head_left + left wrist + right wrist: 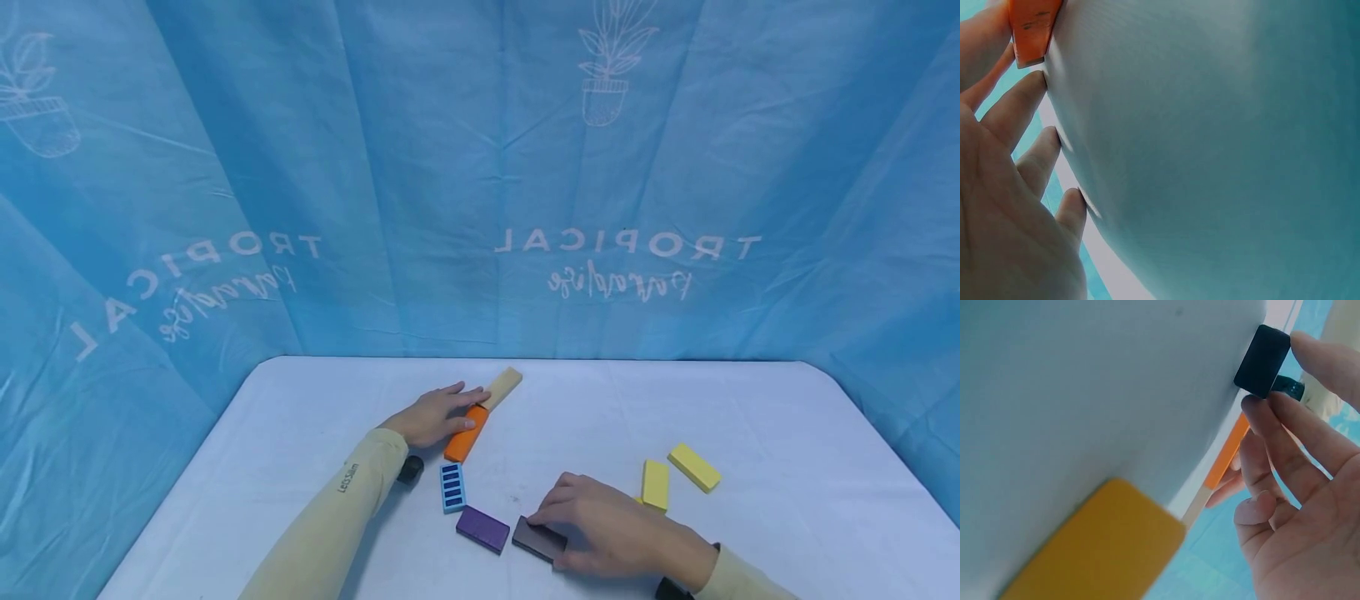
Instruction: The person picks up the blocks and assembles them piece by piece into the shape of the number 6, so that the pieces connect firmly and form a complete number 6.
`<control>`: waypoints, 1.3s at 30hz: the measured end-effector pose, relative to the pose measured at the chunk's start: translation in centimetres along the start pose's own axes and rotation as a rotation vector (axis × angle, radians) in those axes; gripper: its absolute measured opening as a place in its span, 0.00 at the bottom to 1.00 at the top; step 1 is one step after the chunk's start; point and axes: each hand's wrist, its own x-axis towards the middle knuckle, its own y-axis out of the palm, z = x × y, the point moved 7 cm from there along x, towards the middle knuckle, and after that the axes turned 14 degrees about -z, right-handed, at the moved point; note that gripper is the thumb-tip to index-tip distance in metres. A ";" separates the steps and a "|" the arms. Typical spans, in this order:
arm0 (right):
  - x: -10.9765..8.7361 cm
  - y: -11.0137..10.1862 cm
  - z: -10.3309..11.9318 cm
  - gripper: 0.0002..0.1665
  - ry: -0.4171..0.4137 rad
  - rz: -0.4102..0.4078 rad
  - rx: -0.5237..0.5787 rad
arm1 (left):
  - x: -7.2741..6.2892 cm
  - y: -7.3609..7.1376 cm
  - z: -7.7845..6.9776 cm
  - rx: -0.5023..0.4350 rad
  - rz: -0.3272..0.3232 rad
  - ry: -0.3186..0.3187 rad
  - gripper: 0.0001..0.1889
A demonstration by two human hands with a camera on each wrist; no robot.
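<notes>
My left hand (435, 417) lies over the far part of an orange block (461, 446), its thumb on the block's side. Its index finger reaches the near end of a pale wooden block (504, 387), which lines up end to end with the orange one. In the left wrist view the other fingers (1040, 156) are spread and fairly straight. Near the front, my right hand (592, 521) pinches a dark grey block (534, 537) between thumb and fingertips, at the table surface. Left of that block lies a purple block (483, 529), with a light blue block (452, 487) with dark rectangles beyond it.
Two yellow blocks (694, 468) (655, 485) lie to the right, past my right hand, and a bit of yellow shows beside the nearer one. A white cloth covers the table (360, 383). Blue printed curtains (450, 167) hang behind and at both sides.
</notes>
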 end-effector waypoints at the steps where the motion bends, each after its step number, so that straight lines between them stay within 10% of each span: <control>1: -0.1 -0.1 0.0 0.25 -0.004 0.003 -0.007 | 0.0 0.0 0.0 0.000 0.001 0.000 0.28; 13: -0.6 -0.6 -0.8 0.18 0.015 -0.025 -0.032 | 0.0 -0.3 -0.3 0.001 0.006 0.004 0.28; 30: -0.7 -1.4 0.2 0.20 0.332 -0.172 -0.179 | 0.0 -0.2 -0.1 0.002 0.003 -0.005 0.28; 39: -0.6 -0.7 0.3 0.16 0.337 -0.170 -0.200 | 0.0 -0.1 -0.3 0.000 0.008 0.000 0.28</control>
